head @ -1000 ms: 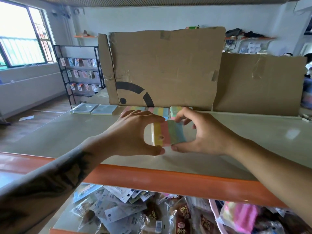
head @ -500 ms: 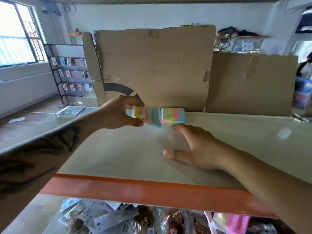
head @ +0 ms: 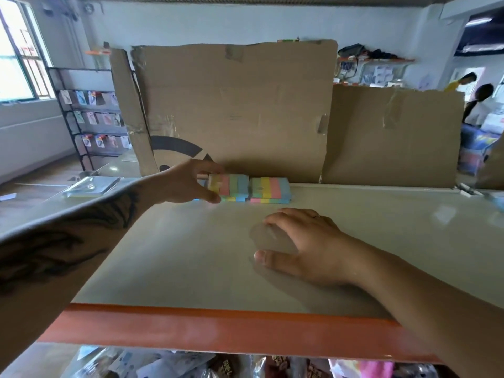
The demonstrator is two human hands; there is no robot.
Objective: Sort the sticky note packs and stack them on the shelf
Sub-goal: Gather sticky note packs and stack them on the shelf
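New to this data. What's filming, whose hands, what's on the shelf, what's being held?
There is no robot: one wide-angle camera on a person's head looks forward and down at their bare hands. The left hand grips a rainbow-striped sticky note pack, setting it on a low stack at the back of the pale shelf board with an orange front edge. A second striped stack sits just to its right, before brown cardboard sheets. The right hand rests on the shelf, holding nothing.

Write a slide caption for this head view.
Left hand sets a rainbow sticky note pack onto a stack against cardboard.
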